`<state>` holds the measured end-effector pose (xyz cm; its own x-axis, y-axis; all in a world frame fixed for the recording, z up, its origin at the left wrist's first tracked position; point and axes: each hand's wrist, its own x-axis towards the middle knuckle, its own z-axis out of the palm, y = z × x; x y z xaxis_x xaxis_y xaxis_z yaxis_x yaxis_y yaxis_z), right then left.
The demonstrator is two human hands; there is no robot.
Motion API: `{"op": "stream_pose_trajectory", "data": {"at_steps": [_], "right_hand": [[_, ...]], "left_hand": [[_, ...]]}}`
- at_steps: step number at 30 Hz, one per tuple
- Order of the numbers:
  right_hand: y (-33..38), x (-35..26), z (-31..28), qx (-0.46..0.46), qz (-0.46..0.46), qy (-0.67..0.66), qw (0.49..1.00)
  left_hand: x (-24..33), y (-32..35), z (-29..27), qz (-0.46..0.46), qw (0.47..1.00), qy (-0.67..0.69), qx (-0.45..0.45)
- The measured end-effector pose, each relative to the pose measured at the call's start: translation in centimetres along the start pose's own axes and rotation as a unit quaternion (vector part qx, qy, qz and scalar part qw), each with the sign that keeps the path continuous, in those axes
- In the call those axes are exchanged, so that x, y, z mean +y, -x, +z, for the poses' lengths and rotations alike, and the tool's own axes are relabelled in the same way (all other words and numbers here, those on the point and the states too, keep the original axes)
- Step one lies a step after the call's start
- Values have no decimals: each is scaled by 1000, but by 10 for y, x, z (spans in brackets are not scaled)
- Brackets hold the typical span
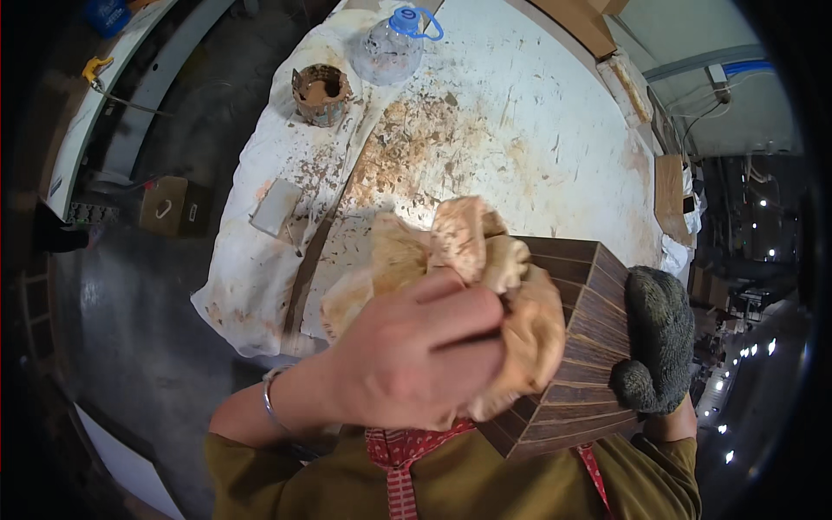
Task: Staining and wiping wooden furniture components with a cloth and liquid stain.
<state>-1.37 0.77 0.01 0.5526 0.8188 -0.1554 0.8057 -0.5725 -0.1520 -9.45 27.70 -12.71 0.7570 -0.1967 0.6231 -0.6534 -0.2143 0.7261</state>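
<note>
My left hand (pixel 420 360), bare with a silver bangle at the wrist, is closed round a crumpled, stained tan cloth (pixel 533 334). The cloth lies against a dark brown wooden box (pixel 589 347), whose slanting sides show thin pale lines between the strips. In a dark grey knitted glove, my right hand (pixel 663 338) presses on the box's right side and holds it tilted close to my body. The cloth and my left hand hide the box's left part.
A white-covered table (pixel 537 130) carries brown smears and crumbs. Toward its far left stand a crusted pot (pixel 321 94) of brown paste and a clear plastic jug (pixel 387 54) with a blue cap. A flat grey block (pixel 276 208) lies nearer. Cardboard (pixel 581 24) borders the far right.
</note>
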Motion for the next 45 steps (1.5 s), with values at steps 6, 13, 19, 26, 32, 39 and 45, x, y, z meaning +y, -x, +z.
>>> {"op": "stream_pose_trajectory", "data": {"at_steps": [6,13,19,26,32,39,45], "right_hand": [[-6,-9,0,31,4,23,999],[-5,-13,-1,37,-11,27,999],[-5,-15,-2,23,-3,31,999],[-11,-9,0,34,-20,27,999],[4,-5,14,103,20,-39,994],[-2,-12,-1,42,6,51,998],[-10,-10,-2,16,-10,24,1000]], "left_hand": [[-18,16,5,-127,991,12,-33],[-14,22,6,-156,987,-26,-28],[16,0,-3,-71,997,-2,-10],[-38,55,24,-259,963,-44,-56],[-67,57,38,-418,872,248,55],[14,-47,0,-20,992,77,94],[-67,77,64,-345,884,221,223]]}}
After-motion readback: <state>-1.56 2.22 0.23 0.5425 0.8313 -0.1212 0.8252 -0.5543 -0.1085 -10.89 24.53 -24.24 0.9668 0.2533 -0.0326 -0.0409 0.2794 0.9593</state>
